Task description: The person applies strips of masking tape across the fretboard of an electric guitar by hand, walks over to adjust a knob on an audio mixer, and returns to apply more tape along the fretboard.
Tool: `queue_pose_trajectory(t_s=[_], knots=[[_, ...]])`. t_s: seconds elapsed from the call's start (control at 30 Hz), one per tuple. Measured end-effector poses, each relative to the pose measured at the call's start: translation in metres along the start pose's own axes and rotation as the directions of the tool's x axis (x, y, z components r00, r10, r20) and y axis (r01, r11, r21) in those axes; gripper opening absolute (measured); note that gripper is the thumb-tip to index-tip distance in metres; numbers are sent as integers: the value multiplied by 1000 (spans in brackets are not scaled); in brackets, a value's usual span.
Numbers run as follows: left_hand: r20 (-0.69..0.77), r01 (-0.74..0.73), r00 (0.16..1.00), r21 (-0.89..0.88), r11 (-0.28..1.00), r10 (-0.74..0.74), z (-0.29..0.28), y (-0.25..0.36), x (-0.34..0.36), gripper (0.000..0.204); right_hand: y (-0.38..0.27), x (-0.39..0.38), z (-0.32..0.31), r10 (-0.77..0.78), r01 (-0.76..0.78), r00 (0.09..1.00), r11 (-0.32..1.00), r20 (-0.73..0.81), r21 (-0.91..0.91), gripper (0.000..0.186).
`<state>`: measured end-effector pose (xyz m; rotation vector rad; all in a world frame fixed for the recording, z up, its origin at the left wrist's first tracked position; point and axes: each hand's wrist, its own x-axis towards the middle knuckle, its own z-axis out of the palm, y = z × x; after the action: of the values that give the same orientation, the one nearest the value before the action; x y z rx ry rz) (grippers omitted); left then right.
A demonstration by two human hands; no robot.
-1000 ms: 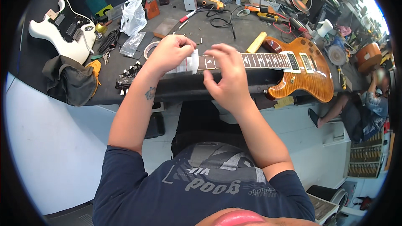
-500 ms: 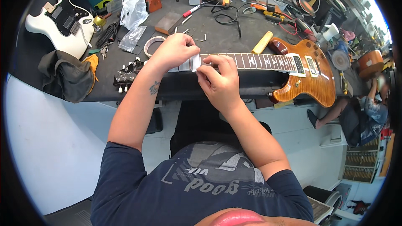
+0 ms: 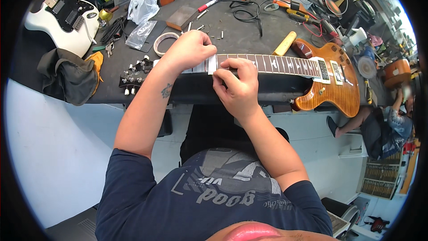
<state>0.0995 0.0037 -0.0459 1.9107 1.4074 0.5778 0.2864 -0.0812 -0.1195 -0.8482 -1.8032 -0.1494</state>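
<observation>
An amber electric guitar (image 3: 345,96) lies across the bench, its headstock (image 3: 133,78) to the left. Pale tape covers the left part of the fretboard (image 3: 278,64), and bare frets show on the right. A strip of white masking tape (image 3: 212,65) crosses the neck between my hands. My left hand (image 3: 191,50) is closed, its thumb and finger pinched at the strip's far end. My right hand (image 3: 238,85) is curled, thumb and fingers together at the strip's near end and the neck's edge. The fingertip contact is partly hidden.
Beyond the neck lie a tape roll (image 3: 166,43), a wooden block (image 3: 182,17), a marker (image 3: 207,5) and a black cable (image 3: 249,17). A yellow handle (image 3: 284,43) sits by the guitar body. A white guitar body (image 3: 67,20) and dark cloth (image 3: 67,78) are at left. Another person (image 3: 385,125) sits at right.
The view has shifted slightly. Both hands stay at the tape strip on the neck, with barely any change in their grip.
</observation>
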Motion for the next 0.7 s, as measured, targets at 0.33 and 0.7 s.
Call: queue_pose_trajectory(t_s=[0.33, 0.7], knots=[[2, -20, 1000, 6, 1000, 20, 1, -5, 1, 28, 0, 0, -3, -2, 2, 1000, 1000, 0, 19, 28], [30, 4, 1000, -6, 1000, -4, -2, -3, 1, 27, 0, 0, -5, -25, 25, 1000, 1000, -3, 10, 27]])
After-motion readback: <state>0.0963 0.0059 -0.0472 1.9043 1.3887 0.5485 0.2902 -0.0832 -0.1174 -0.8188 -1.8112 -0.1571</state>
